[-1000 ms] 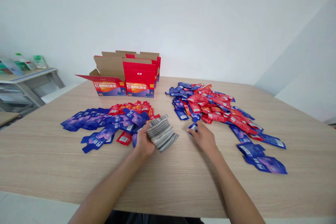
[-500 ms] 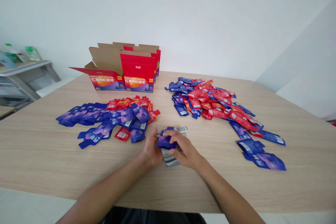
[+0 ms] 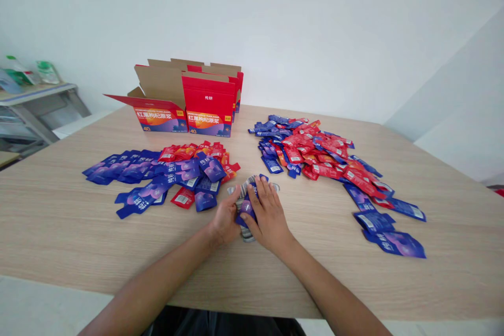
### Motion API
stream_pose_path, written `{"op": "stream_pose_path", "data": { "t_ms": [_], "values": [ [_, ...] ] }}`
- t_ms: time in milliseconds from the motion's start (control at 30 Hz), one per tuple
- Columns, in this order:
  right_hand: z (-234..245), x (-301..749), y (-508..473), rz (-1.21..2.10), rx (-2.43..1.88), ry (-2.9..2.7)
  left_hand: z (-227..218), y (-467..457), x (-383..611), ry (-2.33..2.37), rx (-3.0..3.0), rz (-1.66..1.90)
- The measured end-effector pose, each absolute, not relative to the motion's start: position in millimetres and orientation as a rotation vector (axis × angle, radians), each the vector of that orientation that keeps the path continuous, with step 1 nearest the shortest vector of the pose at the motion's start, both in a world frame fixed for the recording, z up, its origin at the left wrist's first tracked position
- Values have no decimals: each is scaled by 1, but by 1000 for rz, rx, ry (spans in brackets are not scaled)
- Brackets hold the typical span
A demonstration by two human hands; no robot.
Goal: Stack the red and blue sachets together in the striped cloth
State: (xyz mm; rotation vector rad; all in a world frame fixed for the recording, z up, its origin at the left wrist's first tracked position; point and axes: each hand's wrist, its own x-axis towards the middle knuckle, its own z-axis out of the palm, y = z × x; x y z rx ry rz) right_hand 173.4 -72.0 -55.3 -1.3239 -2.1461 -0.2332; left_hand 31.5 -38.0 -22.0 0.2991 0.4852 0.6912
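Note:
My left hand grips a thick stack of sachets from the left side, its silvery edges showing. My right hand lies on top of the stack, fingers pressed down on a blue sachet there. The stack rests near the table's middle front. A spread of blue and red sachets lies just to the left of my hands. A larger heap of red and blue sachets lies to the right.
Open red cardboard boxes stand at the back of the wooden table. Loose blue sachets trail toward the right front. A shelf with bottles is at the far left.
My right hand picked a blue sachet from the right heap, carried it to the stack and now presses it flat on top. My left hand lowered the stack to the table.

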Motion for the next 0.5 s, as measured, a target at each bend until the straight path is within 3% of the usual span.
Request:
{"op": "stream_pose_path", "data": {
  "t_ms": [333, 500],
  "values": [
    [-69, 195, -53, -84, -1392, -1907, -29, -40, 40, 477, 291, 643],
    [-57, 203, -57, -106, -1194, -2087, -22, -41, 39, 402, 291, 711]
  ]
}}
